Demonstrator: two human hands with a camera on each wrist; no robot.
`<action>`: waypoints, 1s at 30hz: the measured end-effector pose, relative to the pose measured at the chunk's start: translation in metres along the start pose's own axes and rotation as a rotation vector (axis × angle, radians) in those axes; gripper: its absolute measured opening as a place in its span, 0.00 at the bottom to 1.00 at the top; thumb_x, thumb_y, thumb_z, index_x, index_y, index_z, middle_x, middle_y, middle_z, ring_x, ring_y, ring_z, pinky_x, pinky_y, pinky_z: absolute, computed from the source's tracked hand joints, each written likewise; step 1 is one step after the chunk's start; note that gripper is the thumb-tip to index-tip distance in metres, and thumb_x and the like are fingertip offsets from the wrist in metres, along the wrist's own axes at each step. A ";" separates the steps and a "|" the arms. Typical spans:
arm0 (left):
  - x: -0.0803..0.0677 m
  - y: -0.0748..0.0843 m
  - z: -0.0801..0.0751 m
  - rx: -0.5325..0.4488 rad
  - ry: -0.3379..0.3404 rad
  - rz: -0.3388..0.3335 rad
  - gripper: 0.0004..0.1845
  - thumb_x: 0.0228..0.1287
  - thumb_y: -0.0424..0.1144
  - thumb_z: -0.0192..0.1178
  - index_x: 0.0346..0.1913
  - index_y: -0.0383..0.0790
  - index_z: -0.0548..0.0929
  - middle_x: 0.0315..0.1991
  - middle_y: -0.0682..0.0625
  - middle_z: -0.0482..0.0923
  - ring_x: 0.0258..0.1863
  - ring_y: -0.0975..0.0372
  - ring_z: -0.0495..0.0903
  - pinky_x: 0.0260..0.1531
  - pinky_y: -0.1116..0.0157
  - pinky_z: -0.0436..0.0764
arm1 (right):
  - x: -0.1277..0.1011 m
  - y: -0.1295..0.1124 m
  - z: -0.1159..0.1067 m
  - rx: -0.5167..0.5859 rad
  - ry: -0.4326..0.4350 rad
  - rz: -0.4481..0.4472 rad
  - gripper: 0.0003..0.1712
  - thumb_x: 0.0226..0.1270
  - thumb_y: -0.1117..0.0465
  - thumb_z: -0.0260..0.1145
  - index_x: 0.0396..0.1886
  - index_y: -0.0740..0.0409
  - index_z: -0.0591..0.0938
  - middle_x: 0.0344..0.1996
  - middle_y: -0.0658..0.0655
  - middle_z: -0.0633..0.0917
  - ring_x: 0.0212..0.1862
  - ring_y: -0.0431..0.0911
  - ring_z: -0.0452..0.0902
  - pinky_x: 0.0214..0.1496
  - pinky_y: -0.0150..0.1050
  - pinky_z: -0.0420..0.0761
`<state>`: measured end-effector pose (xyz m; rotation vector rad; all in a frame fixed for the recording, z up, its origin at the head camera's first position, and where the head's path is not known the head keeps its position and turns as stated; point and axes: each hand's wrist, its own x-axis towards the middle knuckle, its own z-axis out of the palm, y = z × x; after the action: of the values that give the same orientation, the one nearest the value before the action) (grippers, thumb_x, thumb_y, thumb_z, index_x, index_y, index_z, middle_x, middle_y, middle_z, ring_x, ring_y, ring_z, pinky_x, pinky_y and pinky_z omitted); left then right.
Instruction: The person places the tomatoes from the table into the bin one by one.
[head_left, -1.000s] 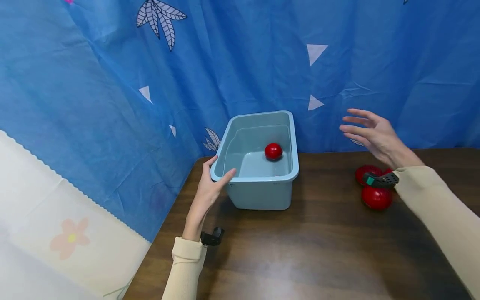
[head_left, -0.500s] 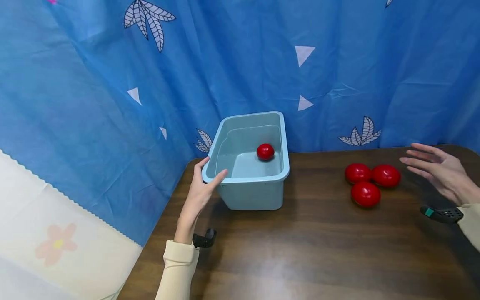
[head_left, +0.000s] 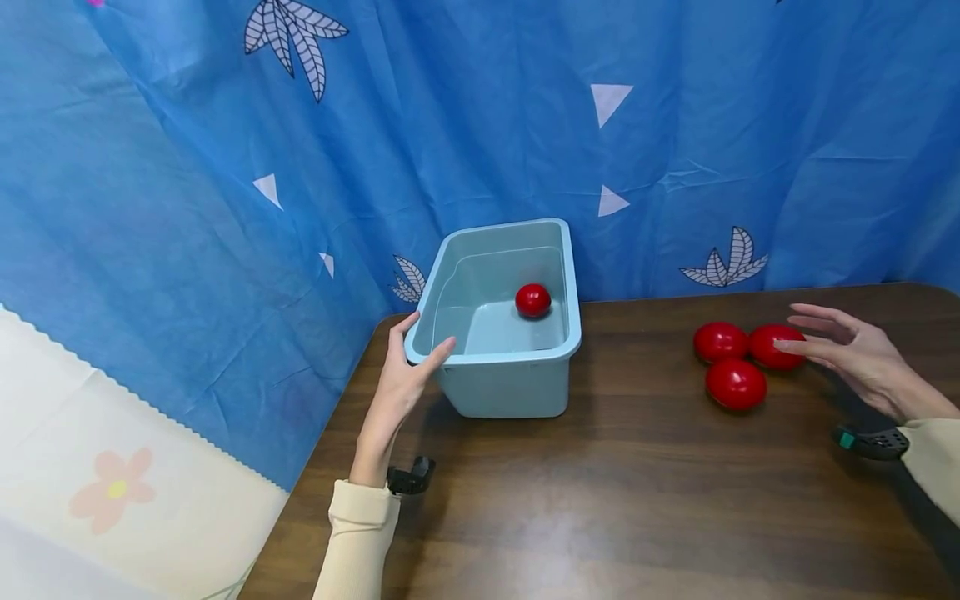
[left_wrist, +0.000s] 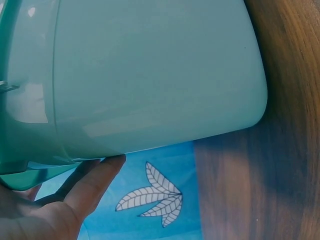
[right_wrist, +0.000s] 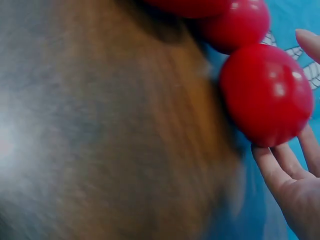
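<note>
My left hand (head_left: 397, 383) holds the near left corner of a light blue plastic bin (head_left: 501, 392), thumb by the front rim. In the left wrist view, its fingers touch the bin's wall under the rim. One glossy red oval ball (head_left: 533, 300) lies inside the bin. On the right of the table, three similar balls are grouped together. My right hand (head_left: 862, 358) reaches around the rightmost red ball (head_left: 777, 347), fingers extended. In the right wrist view, fingertips meet that ball's (right_wrist: 267, 95) edge while the thumb (right_wrist: 307, 45) appears apart from it.
Two other red balls, one at the back left (head_left: 720, 342) and one nearer (head_left: 736, 384), sit against the rightmost one. A blue patterned curtain (head_left: 510, 108) hangs behind the brown wooden table (head_left: 600, 500). White flowered cloth (head_left: 112, 450) is at the left.
My right hand has moved right and down from the air above the red balls, then back left to the rightmost ball. The left hand stays on the bin. The head view has shifted slightly.
</note>
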<state>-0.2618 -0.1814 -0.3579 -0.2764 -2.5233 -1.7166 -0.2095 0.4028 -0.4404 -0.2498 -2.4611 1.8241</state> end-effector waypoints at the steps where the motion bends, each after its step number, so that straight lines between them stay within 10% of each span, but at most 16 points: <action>1: 0.000 0.001 0.000 0.000 0.000 0.000 0.48 0.69 0.50 0.69 0.82 0.43 0.52 0.79 0.40 0.54 0.74 0.47 0.63 0.73 0.43 0.66 | 0.000 0.000 0.001 -0.055 0.001 0.015 0.41 0.78 0.51 0.66 0.82 0.25 0.57 0.72 0.49 0.68 0.70 0.49 0.64 0.68 0.35 0.76; 7: 0.000 0.003 0.000 -0.001 0.003 0.003 0.48 0.69 0.50 0.69 0.82 0.43 0.52 0.79 0.39 0.54 0.73 0.47 0.63 0.72 0.43 0.66 | 0.000 0.000 0.006 -0.195 -0.033 0.039 0.48 0.77 0.48 0.67 0.87 0.36 0.51 0.80 0.76 0.45 0.74 0.79 0.42 0.70 0.70 0.63; 17: -0.001 0.001 0.001 0.000 0.000 -0.011 0.49 0.69 0.51 0.69 0.83 0.44 0.52 0.79 0.40 0.54 0.74 0.46 0.62 0.73 0.43 0.65 | 0.000 0.003 0.008 -0.225 -0.008 0.055 0.48 0.74 0.46 0.70 0.86 0.36 0.55 0.79 0.75 0.51 0.73 0.77 0.45 0.58 0.59 0.73; 22: 0.001 0.001 0.000 -0.002 -0.004 -0.014 0.48 0.70 0.52 0.69 0.82 0.44 0.52 0.79 0.41 0.54 0.74 0.46 0.62 0.72 0.42 0.66 | -0.004 0.001 0.007 -0.203 0.037 0.049 0.46 0.74 0.46 0.70 0.85 0.33 0.58 0.76 0.67 0.58 0.70 0.73 0.49 0.50 0.33 0.77; 30: 0.001 -0.001 0.000 -0.014 -0.006 -0.008 0.48 0.70 0.52 0.69 0.82 0.45 0.52 0.79 0.41 0.55 0.73 0.46 0.63 0.72 0.42 0.67 | -0.008 -0.026 0.013 -0.044 0.148 0.036 0.37 0.72 0.50 0.72 0.75 0.26 0.68 0.53 0.33 0.67 0.47 0.33 0.64 0.40 0.19 0.79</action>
<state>-0.2629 -0.1814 -0.3587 -0.2724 -2.5211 -1.7392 -0.2059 0.3820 -0.4193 -0.4181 -2.4126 1.6997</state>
